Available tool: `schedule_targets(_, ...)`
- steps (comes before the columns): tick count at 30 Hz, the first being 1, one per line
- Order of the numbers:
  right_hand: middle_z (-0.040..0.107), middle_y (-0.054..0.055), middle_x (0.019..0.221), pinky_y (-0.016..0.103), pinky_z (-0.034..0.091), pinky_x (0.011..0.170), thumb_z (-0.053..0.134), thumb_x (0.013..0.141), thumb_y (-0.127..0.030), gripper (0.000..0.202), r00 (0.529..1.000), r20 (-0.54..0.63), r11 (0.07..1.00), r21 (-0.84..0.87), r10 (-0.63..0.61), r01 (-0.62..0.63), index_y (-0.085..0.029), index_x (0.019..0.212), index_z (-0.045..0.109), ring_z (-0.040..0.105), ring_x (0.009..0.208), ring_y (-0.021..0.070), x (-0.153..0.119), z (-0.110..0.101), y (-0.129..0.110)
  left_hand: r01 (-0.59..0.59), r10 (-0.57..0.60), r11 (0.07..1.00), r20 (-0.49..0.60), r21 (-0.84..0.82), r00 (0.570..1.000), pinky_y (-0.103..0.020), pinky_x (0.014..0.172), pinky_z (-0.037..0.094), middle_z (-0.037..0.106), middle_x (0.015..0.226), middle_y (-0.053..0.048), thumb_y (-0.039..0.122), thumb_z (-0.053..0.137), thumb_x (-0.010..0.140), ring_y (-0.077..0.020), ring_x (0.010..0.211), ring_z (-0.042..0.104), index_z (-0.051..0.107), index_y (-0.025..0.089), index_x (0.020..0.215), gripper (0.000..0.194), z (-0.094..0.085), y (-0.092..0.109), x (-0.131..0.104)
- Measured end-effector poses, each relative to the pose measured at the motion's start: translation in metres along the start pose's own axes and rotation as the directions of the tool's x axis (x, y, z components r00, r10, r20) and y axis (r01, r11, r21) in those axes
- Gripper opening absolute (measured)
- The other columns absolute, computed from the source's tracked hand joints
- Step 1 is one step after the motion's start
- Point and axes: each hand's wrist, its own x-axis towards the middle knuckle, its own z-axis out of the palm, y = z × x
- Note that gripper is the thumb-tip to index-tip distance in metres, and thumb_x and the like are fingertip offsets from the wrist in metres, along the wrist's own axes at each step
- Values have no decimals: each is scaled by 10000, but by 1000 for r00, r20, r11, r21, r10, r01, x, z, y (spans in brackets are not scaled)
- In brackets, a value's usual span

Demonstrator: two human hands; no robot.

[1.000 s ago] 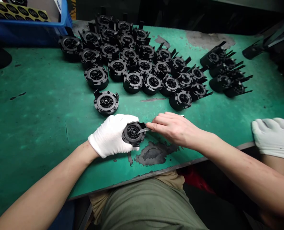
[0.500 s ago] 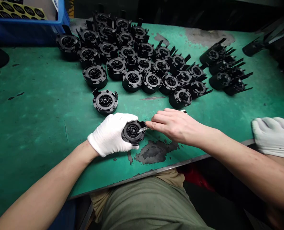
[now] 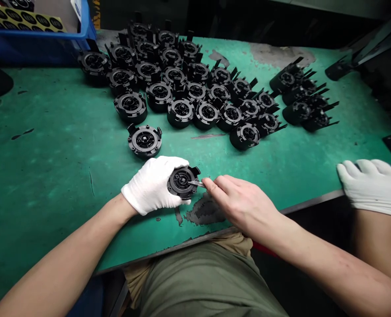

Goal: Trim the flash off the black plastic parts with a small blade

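Observation:
My left hand (image 3: 155, 185), in a white glove, is wrapped round the left side of a round black plastic housing (image 3: 183, 182). The housing is tilted with its ribbed, ringed face up, just above the table. From the right, my bare right hand (image 3: 239, 200) grips a slim craft knife (image 3: 197, 182) with a pointed metal blade. Its tip touches or hovers over the housing face near the centre; I cannot tell which. The fingers hide the knife's handle. Just beyond my left hand, a similar black housing (image 3: 145, 140) with upright tabs stands on the table.
Several more black housings (image 3: 182, 110) stand grouped across the green table (image 3: 50, 145), with a smaller cluster (image 3: 297, 112) at right. A blue bin (image 3: 46, 48) at back left holds a sheet of round stickers (image 3: 27, 20). Another person's gloved hand (image 3: 368, 185) rests at the right edge.
My right hand has turned and dropped lower, with the craft knife now lying flatter across the housing. My left hand stays put. The other person's gloved hand appears slightly further left.

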Motion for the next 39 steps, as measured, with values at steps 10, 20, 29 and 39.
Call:
schedule_targets(10,556,50,808,345,361,573,493,874,22,431,996,13,995,-52,91,-91,-52,1295,540,449,666,212,-4,1,-25,15,-15,1000,-6,-14,1000,-453,995,577,764,1209,-104,584,930,663,-346,1121,740,699,220,1165,661,-2,3,2)
schedule_targets(20,565,46,821,332,372,631,436,950,22,352,997,-13,996,-35,-82,81,-57,1264,572,452,687,202,1,7,9,38,-37,997,22,-69,999,-444,972,578,773,1149,-85,514,956,649,-332,1060,750,707,229,1139,619,-6,9,6)
schedule_targets(29,531,40,808,321,361,642,390,1017,-23,304,978,-17,978,8,-209,209,-81,1212,615,445,704,200,11,7,34,35,-33,996,22,-85,999,-443,988,569,765,1172,-90,513,959,644,-328,1071,746,698,219,1141,634,-5,7,5)
schedule_targets(39,546,25,794,318,379,607,408,1056,-76,262,989,-4,985,92,-146,146,-86,1214,616,477,671,188,6,5,25,18,-18,998,9,-62,1000,-431,965,574,763,1159,-89,535,954,649,-328,1064,744,695,223,1121,622,-5,6,4)
